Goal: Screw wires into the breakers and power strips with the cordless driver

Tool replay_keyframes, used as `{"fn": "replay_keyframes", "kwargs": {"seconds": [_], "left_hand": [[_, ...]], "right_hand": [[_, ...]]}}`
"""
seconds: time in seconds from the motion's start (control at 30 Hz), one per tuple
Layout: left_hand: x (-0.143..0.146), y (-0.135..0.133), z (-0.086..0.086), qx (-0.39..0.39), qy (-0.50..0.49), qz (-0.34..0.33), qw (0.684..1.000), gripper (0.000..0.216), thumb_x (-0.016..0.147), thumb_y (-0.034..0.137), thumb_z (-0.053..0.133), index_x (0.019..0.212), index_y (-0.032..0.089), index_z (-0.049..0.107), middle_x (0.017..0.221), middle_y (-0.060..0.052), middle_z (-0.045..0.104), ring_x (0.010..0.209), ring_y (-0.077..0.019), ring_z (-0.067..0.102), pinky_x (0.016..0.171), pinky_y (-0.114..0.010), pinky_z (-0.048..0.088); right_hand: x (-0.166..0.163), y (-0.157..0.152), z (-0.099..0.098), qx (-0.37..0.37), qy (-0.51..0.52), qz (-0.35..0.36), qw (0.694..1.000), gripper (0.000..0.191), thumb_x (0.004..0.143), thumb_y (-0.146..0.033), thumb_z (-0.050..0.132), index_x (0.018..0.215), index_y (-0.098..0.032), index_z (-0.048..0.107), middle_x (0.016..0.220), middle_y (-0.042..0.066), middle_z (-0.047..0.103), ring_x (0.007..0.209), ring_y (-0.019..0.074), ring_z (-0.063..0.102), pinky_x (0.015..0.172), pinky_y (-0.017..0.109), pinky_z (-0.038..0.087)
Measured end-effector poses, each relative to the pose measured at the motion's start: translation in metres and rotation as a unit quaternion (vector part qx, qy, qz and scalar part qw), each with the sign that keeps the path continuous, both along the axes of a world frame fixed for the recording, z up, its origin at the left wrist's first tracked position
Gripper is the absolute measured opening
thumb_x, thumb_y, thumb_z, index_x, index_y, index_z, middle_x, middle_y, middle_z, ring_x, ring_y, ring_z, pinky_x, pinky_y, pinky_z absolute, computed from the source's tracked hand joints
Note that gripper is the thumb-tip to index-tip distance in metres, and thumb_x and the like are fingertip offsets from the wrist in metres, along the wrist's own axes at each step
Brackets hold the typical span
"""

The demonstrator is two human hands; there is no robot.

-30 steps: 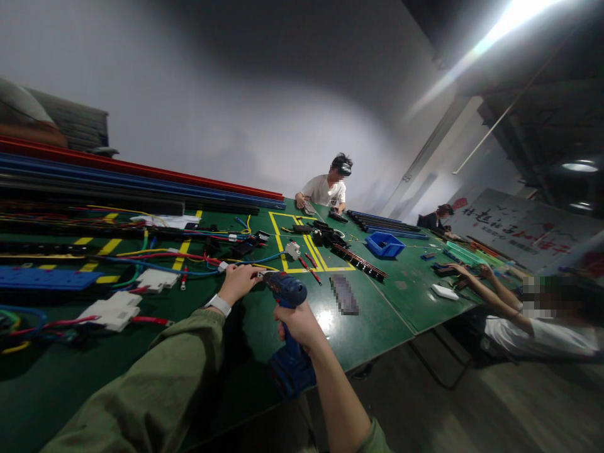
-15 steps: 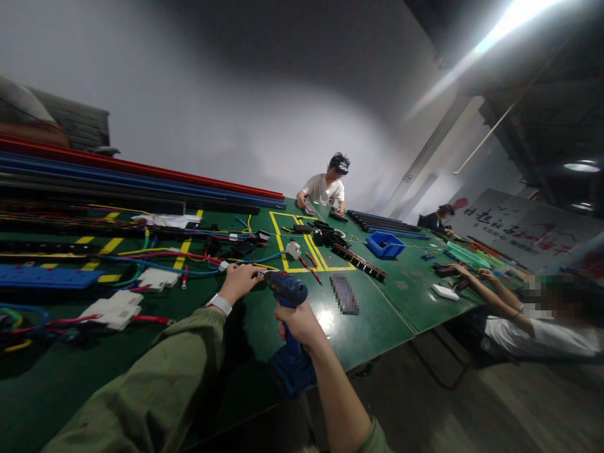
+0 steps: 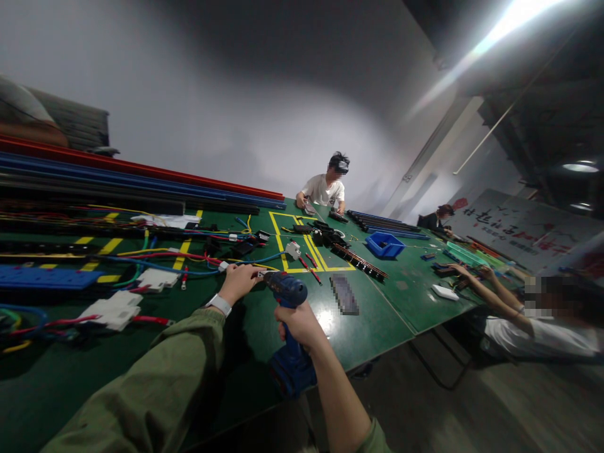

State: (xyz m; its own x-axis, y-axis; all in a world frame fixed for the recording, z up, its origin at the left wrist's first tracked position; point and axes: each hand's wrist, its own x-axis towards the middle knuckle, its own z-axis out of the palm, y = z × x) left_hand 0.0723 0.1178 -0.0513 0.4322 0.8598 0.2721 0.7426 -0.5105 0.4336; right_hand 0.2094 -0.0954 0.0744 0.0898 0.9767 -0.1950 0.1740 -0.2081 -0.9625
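Observation:
My right hand [image 3: 298,325] is wrapped round the handle of a blue cordless drill [image 3: 287,327], whose nose points left toward my left hand. My left hand [image 3: 239,282] is closed over a small part at the drill's tip, just above the green table [image 3: 368,321]; the part itself is too small to name. A watch sits on my left wrist. A white connector block [image 3: 113,309] with red wires lies to the left of my left arm.
Red, blue and black rails [image 3: 141,182] run along the table's far side, with coloured wires [image 3: 155,255] in front. A blue bin [image 3: 384,244] and yellow-taped square [image 3: 306,248] lie further off. One person [image 3: 328,187] sits opposite; another person's arms [image 3: 491,296] reach in from the right.

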Motion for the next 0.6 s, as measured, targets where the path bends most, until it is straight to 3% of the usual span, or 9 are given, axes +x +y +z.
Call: {"fn": "replay_keyframes", "kwargs": {"seconds": [0.6], "left_hand": [[0.0001,0.0020,-0.0024,0.000,0.005,0.000,1.000,0.037,0.089,0.048,0.055,0.123,0.042,0.067,0.114,-0.007,0.073,0.109,-0.0293,0.059,0.097,-0.045,0.022]], "right_hand": [[-0.0019,-0.0022,0.0038,0.001,0.004,-0.011,1.000,0.012,0.065,-0.018,0.055,0.075,-0.020,0.051,0.042,-0.008,0.043,0.037,0.0122,0.046,0.040,0.022,0.033]]}}
